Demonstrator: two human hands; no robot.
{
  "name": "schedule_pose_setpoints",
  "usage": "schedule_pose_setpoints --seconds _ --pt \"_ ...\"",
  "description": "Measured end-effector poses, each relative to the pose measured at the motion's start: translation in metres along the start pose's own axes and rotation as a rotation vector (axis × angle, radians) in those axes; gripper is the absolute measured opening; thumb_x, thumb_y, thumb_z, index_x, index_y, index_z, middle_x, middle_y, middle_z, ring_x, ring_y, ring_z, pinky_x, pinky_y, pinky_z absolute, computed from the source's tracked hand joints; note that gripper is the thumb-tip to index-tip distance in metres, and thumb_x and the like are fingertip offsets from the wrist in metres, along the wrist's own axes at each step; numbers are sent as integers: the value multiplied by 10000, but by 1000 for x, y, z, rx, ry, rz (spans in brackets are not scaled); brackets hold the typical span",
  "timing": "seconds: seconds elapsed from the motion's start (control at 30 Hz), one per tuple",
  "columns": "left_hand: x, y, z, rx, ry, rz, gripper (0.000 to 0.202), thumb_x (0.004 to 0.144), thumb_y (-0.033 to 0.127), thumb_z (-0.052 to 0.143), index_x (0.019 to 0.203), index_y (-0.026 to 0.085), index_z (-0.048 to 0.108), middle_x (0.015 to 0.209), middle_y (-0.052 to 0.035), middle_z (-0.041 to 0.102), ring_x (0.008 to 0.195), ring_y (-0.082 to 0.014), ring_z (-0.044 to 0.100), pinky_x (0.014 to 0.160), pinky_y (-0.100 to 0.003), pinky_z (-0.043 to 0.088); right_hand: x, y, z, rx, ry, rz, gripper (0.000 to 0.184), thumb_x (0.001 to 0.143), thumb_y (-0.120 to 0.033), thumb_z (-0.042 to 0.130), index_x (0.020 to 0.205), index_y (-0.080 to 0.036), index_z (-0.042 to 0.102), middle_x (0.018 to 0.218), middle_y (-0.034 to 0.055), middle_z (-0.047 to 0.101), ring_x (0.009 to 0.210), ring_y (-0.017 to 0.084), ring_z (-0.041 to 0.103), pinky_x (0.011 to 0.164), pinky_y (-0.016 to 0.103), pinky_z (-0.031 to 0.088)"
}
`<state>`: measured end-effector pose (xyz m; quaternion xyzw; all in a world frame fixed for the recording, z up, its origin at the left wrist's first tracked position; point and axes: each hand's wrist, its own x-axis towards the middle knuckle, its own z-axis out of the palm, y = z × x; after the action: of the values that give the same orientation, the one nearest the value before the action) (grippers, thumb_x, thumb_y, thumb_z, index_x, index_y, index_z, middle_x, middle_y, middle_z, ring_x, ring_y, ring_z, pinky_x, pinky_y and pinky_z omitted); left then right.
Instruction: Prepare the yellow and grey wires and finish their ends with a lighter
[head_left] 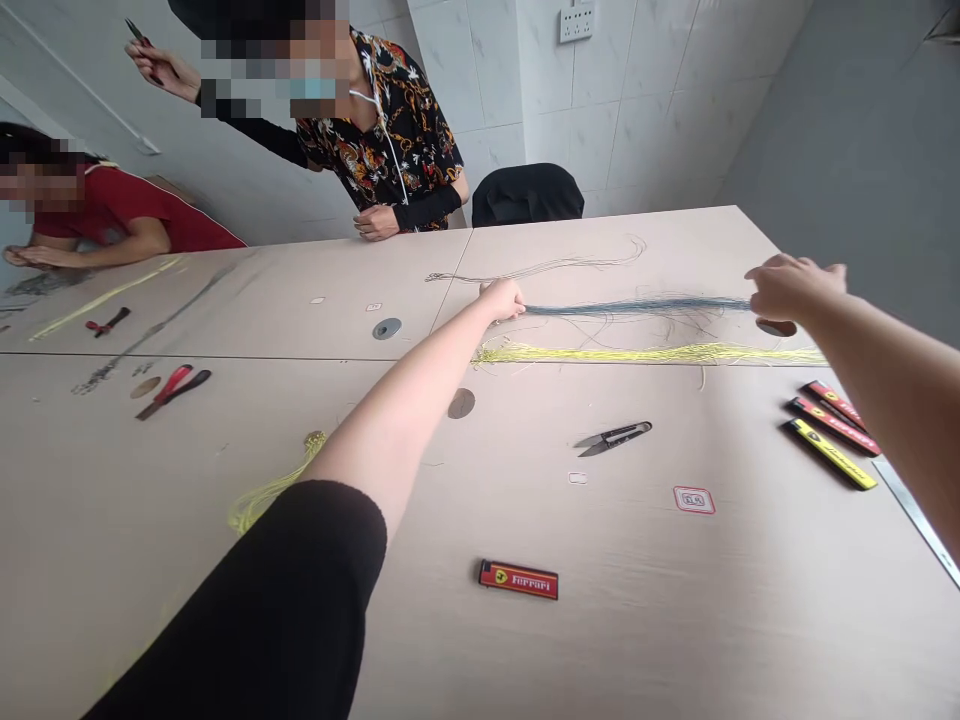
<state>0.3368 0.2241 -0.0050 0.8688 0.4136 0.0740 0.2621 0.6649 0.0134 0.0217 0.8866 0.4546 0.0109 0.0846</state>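
Note:
My left hand (504, 298) is stretched far across the table, closed on one end of a bundle of blue-grey threads (637, 306). My right hand (784, 288) is closed on the other end, so the bundle runs taut between both hands. Just in front of it a bundle of yellow threads (652, 354) lies straight on the table (675, 600). Behind the blue bundle lies a loose thin grey thread (555, 264).
Thread snips (613, 437), a red lighter (518, 579), three more lighters (832, 432) and a metal ruler (915, 515) lie near me. More yellow thread (270, 490) sits beside my left arm. Red pliers (172, 390) lie left. Two other people sit at the far side.

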Motion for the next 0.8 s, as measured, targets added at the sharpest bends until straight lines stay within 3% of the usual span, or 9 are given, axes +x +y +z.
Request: schedule_pose_setpoints --seconds 0.07,0.23,0.33,0.53,0.8 --pt "-2 1 2 69 38 -21 255 711 192 632 474 177 538 442 14 525 657 -160 516 874 -362 317 -20 -28 -3 44 38 -134 425 885 -120 393 1287 -88 529 1354 239 408 1161 303 417 791 450 309" --pt "-6 4 3 327 97 104 274 769 165 537 496 161 562 590 -35 615 900 -237 525 926 -439 219 -64 -86 5 99 52 -559 290 876 -241 416 1022 -182 660 1181 141 544 1045 268 492 801 415 350" --pt "-9 2 5 419 128 157 275 796 161 518 539 173 616 681 -60 646 1005 -270 494 911 -441 218 -79 -108 18 214 62 -688 278 874 -307 442 1008 -211 667 1108 123 577 1020 270 504 803 415 352" --pt "-10 -4 4 399 61 184 209 813 214 555 663 224 701 780 -59 674 1040 -282 469 928 -460 211 -78 -130 30 456 20 -622 308 832 -368 553 1088 -239 665 1117 117 585 1048 299 478 812 408 342" --pt "-20 -3 0 516 -34 230 315 896 280 387 910 265 702 1104 -68 619 1146 -280 396 954 -486 231 -78 -144 17 502 -14 -517 245 758 -329 670 968 -205 691 994 91 651 1065 305 464 817 394 342"
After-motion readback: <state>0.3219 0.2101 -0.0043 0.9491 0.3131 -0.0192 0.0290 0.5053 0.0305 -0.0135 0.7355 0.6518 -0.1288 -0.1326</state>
